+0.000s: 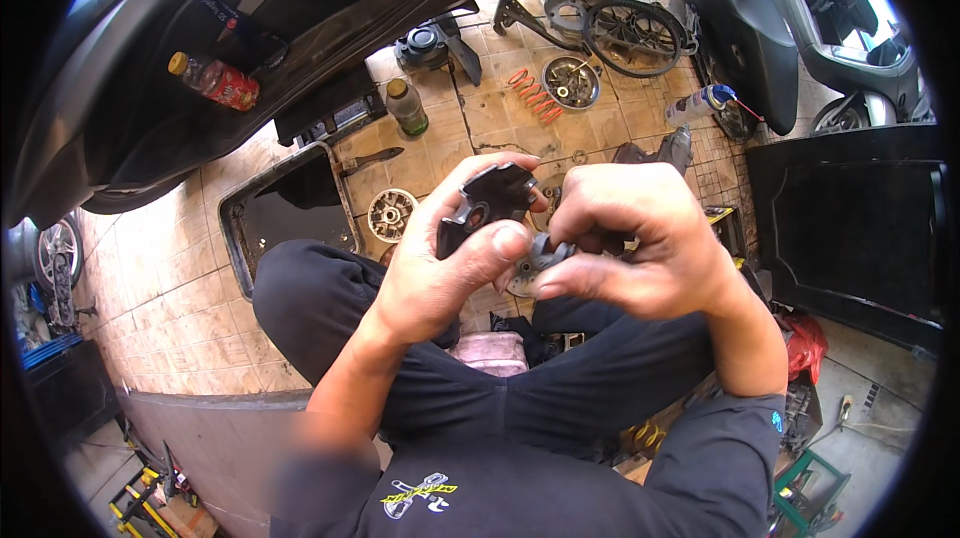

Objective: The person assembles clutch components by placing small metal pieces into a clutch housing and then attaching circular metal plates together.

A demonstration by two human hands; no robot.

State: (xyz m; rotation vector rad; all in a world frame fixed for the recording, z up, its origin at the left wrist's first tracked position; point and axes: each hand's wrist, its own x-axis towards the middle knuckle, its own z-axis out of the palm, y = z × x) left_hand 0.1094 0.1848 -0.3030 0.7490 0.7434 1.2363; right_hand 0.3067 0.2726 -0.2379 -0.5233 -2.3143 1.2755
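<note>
Above my crossed legs, my left hand [430, 273] is closed on a black angular plate [492, 200] with a round hole in it, thumb along its lower edge. Close beside it, my right hand [650, 238] has its fingers curled and pinches a small grey piece [545, 252] between thumb and fingers. This piece is partly hidden, so its exact kind does not show. The two hands nearly meet. Just below the grey piece, part of a round metal disc [522, 286] shows. A finned metal pulley half [391, 215] lies on the tiles left of my left hand.
A motor scooter [330, 8] overhangs the far left. Around me lie a tray [354, 230] of dark liquid, a brush [372, 159], a bottle [405, 108], an orange-red spring [536, 98], a bowl [596, 88] of small parts, a black belt [590, 33] and a spray can [700, 104].
</note>
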